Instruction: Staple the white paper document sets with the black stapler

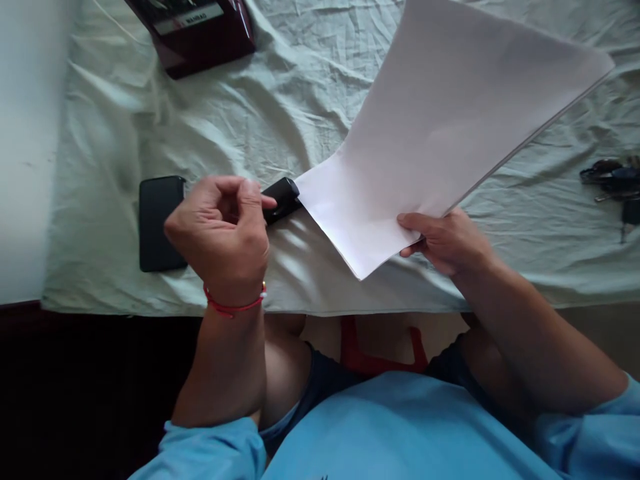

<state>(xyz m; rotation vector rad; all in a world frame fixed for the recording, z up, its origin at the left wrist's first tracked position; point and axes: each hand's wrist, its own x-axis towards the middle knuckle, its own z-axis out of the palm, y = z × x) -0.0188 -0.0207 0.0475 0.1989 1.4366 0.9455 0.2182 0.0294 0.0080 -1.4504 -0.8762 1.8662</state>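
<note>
White sheets of paper (440, 113), stacked and slightly bent, slant over the table. My right hand (445, 240) pinches their near edge, thumb on top and fingers underneath. At the left corner of the stack is a black stapler (284, 197), its end touching the paper. My left hand (225, 230) is closed around the stapler's rear part, fingers curled and one fingertip lying against the black body. Most of the grip is hidden behind the hand. A red string bracelet (234, 307) circles the left wrist.
A flat black rectangular device (161, 223) lies left of my left hand. A dark red glossy object (200, 40) stands at the back left. Keys (617, 180) lie at the far right. Wrinkled pale green cloth (240, 113) covers the table; a red stool (380, 363) shows below.
</note>
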